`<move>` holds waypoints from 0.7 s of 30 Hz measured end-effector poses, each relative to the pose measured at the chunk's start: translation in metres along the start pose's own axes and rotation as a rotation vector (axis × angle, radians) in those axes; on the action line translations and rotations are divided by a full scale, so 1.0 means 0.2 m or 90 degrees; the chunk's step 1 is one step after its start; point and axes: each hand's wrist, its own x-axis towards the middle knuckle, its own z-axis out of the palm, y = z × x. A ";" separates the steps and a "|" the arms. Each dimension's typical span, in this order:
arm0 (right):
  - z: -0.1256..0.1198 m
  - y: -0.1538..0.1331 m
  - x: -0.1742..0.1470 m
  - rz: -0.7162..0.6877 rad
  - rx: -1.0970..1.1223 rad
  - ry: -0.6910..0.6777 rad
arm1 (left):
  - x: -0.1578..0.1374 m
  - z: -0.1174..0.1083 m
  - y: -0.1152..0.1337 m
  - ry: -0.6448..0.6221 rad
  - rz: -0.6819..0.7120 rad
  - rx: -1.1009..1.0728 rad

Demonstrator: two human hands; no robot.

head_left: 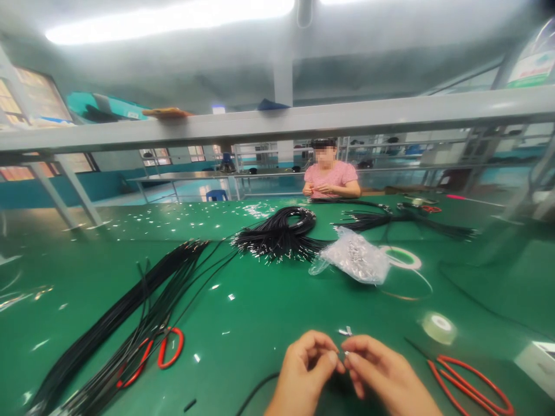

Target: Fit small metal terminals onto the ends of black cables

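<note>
Hands work low at the picture's bottom edge, over a green tabletop (247, 318). The left hand (306, 370) has its fingers curled narrow, thumb tip close to the index; whether they grip anything I cannot tell. A black cable (258, 388) rises from the bottom edge and goes out of sight behind that hand. The right hand (385, 372) pinches a small pale piece (346, 353) between thumb and index, right at the narrow gap between the two hands. Just beyond the fingertips lies a white scrap (346, 331). Leftward, a broad stretch of green with scattered bits reaches to red-handled scissors (173, 349) beside a long black cable bundle (125, 306). Forward, there is room up to a clear bag (358, 257) and a looped cable bundle (281, 237). The right side is tighter: a tape roll (440, 327) and second red scissors (472, 381) stand near the right hand, with a white box (537, 367) at the picture's right edge. A grey beam (277, 124) spans above the table; a person in pink (332, 176) sits at its far edge.
</note>
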 end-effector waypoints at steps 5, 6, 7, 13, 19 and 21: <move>0.01 0.00 0.00 0.007 0.017 -0.003 | 0.01 0.01 0.00 0.006 -0.008 0.005; 0.01 0.00 0.00 0.011 0.019 0.001 | 0.01 0.01 0.00 0.014 -0.010 0.015; 0.01 0.00 -0.01 0.014 0.018 0.002 | 0.01 0.01 0.00 0.022 -0.012 0.025; 0.03 0.01 -0.01 0.021 0.041 -0.005 | 0.01 0.02 0.02 0.028 -0.023 0.029; 0.03 0.02 -0.01 0.047 0.094 -0.010 | 0.01 0.02 0.02 0.030 -0.026 0.025; 0.03 0.02 -0.01 0.058 0.114 -0.012 | 0.01 0.02 0.02 0.033 -0.026 0.025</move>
